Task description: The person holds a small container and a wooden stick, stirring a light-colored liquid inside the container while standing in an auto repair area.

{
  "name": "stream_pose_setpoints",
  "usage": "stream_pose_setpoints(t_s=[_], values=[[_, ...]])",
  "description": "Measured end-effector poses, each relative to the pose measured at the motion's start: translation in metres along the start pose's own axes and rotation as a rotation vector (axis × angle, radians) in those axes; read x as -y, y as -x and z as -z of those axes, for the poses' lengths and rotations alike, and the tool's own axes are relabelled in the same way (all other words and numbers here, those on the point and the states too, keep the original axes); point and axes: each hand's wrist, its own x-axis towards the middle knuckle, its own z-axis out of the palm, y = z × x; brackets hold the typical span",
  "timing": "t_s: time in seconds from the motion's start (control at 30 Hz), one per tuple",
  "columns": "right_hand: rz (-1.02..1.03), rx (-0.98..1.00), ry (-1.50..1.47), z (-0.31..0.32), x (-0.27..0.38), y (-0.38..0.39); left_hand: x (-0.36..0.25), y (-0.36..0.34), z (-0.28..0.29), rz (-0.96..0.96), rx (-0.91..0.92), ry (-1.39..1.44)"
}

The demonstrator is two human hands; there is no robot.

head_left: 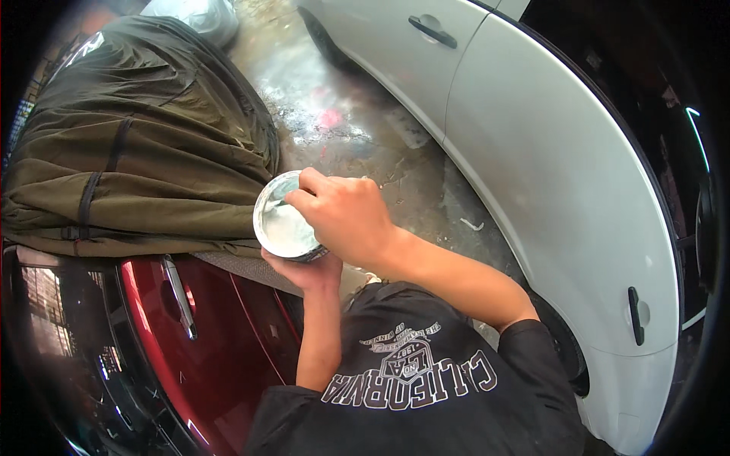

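A round open tub with a pale rim and a whitish, creamy paste inside is held out in front of my chest. Under it, my left hand supports the base and lower side, its fingers partly hidden by the tub. My right hand reaches over the tub's right rim with its fingers curled together and the fingertips at the mouth. What those fingers pinch, if anything, is too hidden to name; a pale greenish patch shows beside them on the inner wall.
At left stands a dark red car with a chrome door handle, and a dark olive cover drapes over its far part. A white car lines the right side. Between them runs a stained, shiny floor.
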Motion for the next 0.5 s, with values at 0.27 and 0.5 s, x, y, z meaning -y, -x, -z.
stream_pose_setpoints(t_s=[0.27,0.5], values=[[-0.103,0.031,-0.127,0.042,-0.014,0.009,-0.003,-0.008,0.016,0.038,0.205,0.11],[-0.24,0.013,-0.075,0.028,-0.013,0.014,0.001,-0.006,0.004,0.012,0.158,0.058]])
